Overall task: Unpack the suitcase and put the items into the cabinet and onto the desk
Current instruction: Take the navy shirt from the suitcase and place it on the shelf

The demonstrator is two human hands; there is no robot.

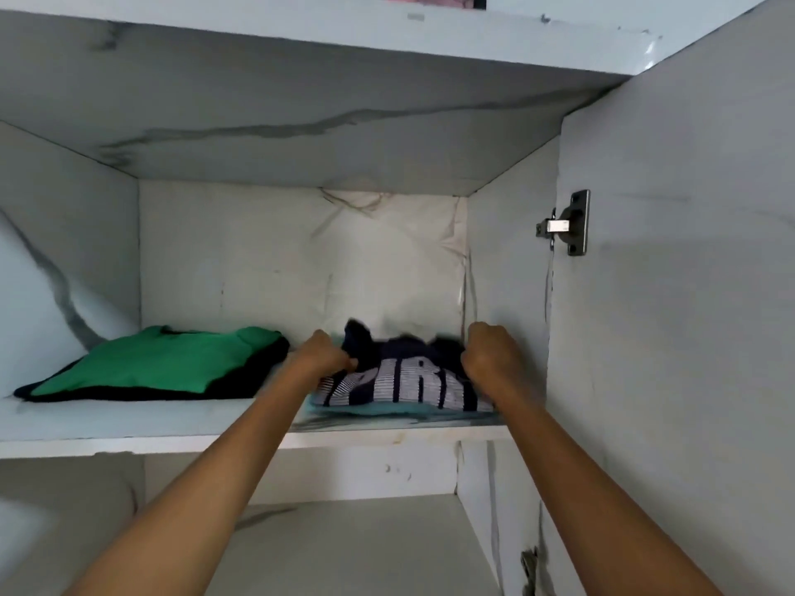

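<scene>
A folded navy shirt (400,382) with white striped lettering lies on the right part of the cabinet shelf (129,423), on top of a teal garment (387,409). My left hand (325,352) grips the shirt's left edge with curled fingers. At the shirt's right edge, my right hand (494,354) is curled and holds the fabric. To the left on the same shelf sits a folded green garment (159,363) over a black one (241,387). The suitcase is out of view.
The white marble-patterned cabinet is open, with a shelf board above (301,135) and a lower compartment (344,544) below. A metal door hinge (568,223) is fixed on the right side panel. Wrinkled lining covers the back wall (387,260).
</scene>
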